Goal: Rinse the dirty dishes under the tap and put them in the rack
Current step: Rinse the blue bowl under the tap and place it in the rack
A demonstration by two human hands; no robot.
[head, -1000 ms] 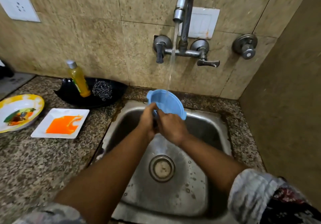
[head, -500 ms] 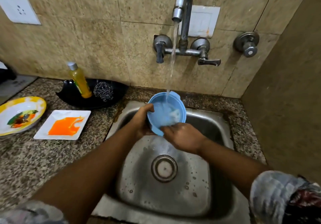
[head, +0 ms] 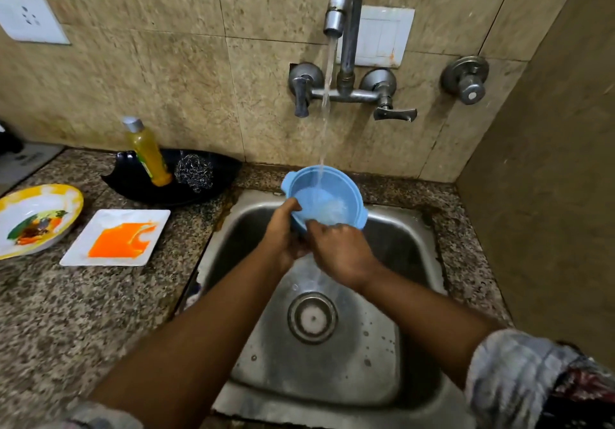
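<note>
You are rinsing: both hands, left hand (head: 283, 229) and right hand (head: 342, 250), grip the round blue plastic bowl (head: 324, 199) under the tap stream (head: 325, 106); next, tip it out, then find the rack, unseen here; dirty plates wait at nine o'clock

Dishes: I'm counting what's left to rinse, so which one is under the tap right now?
The blue bowl, held over the sink; the round yellow-rimmed plate and square white plate lie on the counter, smeared.

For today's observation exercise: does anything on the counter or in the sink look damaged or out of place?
Yes. The black dish behind the square plate, holding the soap bottle and steel scrubber, has a jagged notch in its left rim, apparently broken.
</note>
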